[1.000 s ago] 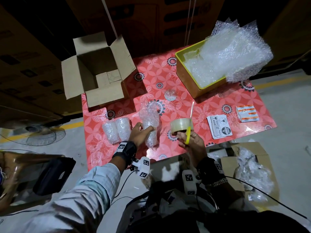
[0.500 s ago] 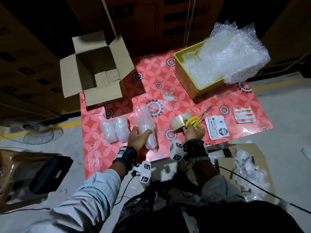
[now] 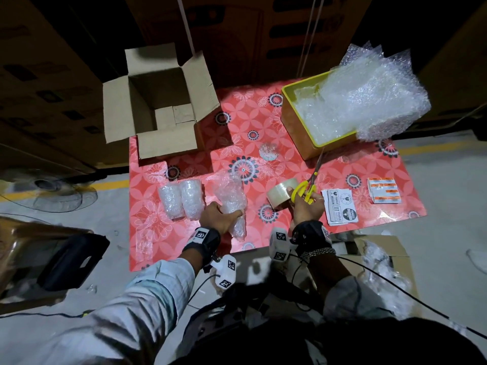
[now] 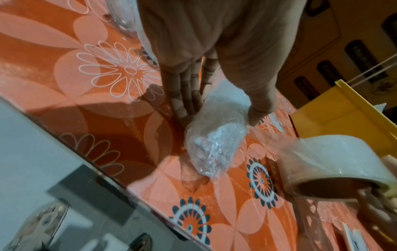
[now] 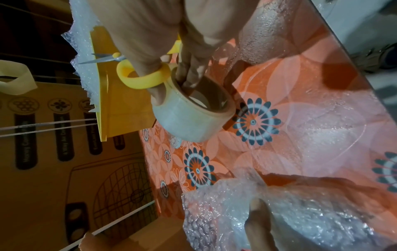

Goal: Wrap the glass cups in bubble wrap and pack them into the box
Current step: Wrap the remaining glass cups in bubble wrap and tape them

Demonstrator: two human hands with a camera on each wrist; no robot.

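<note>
L hand (image 4: 206, 56) grips bubble-wrapped cup (image 4: 214, 135) lying on floral red tablecloth (image 4: 107, 84); thumb on its R side, fingers (image 4: 184, 95) along the L. Tape roll (image 4: 335, 166) at lower R, just beside. Yellow bin (image 4: 343, 110) behind it. Blurry.

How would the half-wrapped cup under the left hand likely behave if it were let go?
The half-wrapped cup lies on its side, so it may roll. Its loose wrap probably springs open without the left hand. Glass inside: likely fragile.
</note>
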